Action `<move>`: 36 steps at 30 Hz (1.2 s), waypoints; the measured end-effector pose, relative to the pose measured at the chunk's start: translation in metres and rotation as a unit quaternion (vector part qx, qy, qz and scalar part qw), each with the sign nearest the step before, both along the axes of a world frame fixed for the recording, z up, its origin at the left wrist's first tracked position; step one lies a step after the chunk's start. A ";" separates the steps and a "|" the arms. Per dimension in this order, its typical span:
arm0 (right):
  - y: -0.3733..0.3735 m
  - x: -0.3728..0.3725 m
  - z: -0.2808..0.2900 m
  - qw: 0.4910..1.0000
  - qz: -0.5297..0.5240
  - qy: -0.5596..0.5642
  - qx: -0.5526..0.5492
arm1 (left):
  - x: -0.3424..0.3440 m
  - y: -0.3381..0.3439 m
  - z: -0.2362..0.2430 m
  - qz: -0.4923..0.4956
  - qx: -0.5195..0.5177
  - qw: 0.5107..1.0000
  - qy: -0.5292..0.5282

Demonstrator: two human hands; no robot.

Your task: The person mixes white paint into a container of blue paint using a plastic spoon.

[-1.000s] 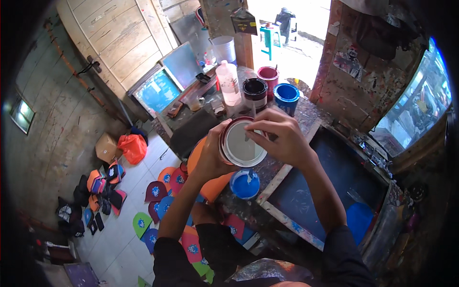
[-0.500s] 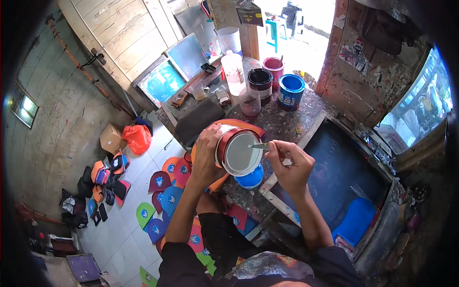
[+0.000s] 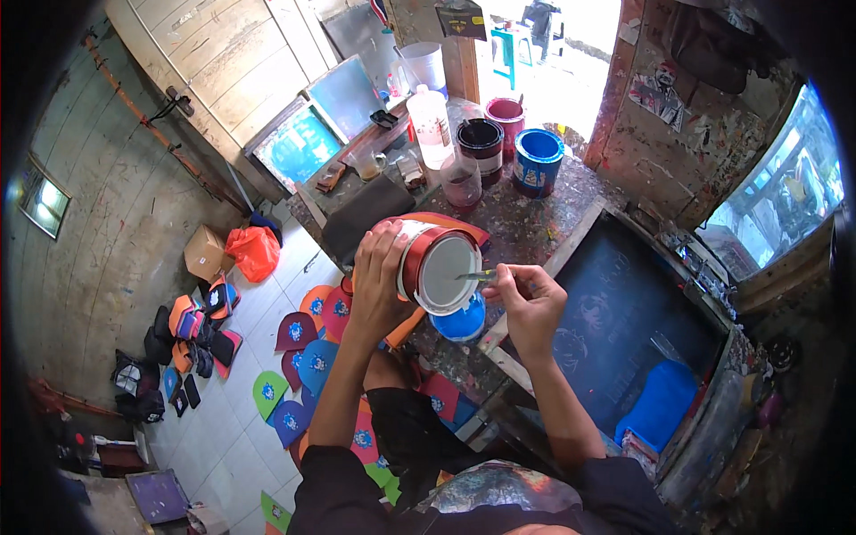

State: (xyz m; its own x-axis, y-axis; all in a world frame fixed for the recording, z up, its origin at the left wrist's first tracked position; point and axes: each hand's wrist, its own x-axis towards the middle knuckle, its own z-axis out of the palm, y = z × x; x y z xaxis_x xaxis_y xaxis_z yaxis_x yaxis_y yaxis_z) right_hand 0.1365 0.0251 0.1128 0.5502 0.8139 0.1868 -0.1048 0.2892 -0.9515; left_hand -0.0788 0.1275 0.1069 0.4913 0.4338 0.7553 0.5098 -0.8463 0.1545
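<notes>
My left hand (image 3: 373,283) grips a red-and-white paint can (image 3: 417,260) from its left side, fingers wrapped over the wall. The can is tipped toward me and to the right, so its pale whitish inside shows. In my right hand (image 3: 530,308) a thin, flat-looking stirring tool (image 3: 480,276) is pinched, its far end inside the can's mouth. I cannot make out the tool's exact kind. Just under the can's rim sits a container of bright blue paint (image 3: 460,325), partly covered by the can.
Opened cans of blue (image 3: 539,169), black (image 3: 480,156) and red paint (image 3: 506,120) stand on the stained table, beside translucent plastic bottles (image 3: 430,129). A framed printing screen (image 3: 615,303) with a blue scraper (image 3: 662,410) lies right. Colourful printed cap panels (image 3: 317,367) cover the floor left.
The can has turned slightly, showing more of its red side. My right hand and tool have shifted a little left, staying at the can's mouth.
</notes>
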 end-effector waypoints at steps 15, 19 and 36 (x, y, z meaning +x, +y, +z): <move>-0.013 0.010 0.008 0.999 0.002 0.041 -0.010 | -0.018 -0.006 -0.004 0.045 0.010 0.998 0.038; -0.019 0.015 0.010 0.999 0.004 0.036 -0.011 | -0.021 -0.012 0.000 0.057 0.004 0.997 0.046; -0.047 0.040 0.018 0.999 0.007 -0.042 0.011 | -0.033 -0.017 0.010 0.077 0.013 0.994 0.073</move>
State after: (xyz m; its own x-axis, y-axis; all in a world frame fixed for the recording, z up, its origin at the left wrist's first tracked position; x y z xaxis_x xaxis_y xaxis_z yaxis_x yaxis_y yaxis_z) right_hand 0.1761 -0.0222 0.1312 0.5205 0.8165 0.2497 -0.0286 0.3090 -0.9506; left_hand -0.1118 0.1100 0.1167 0.5261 0.4933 0.6927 0.6489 -0.7594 0.0479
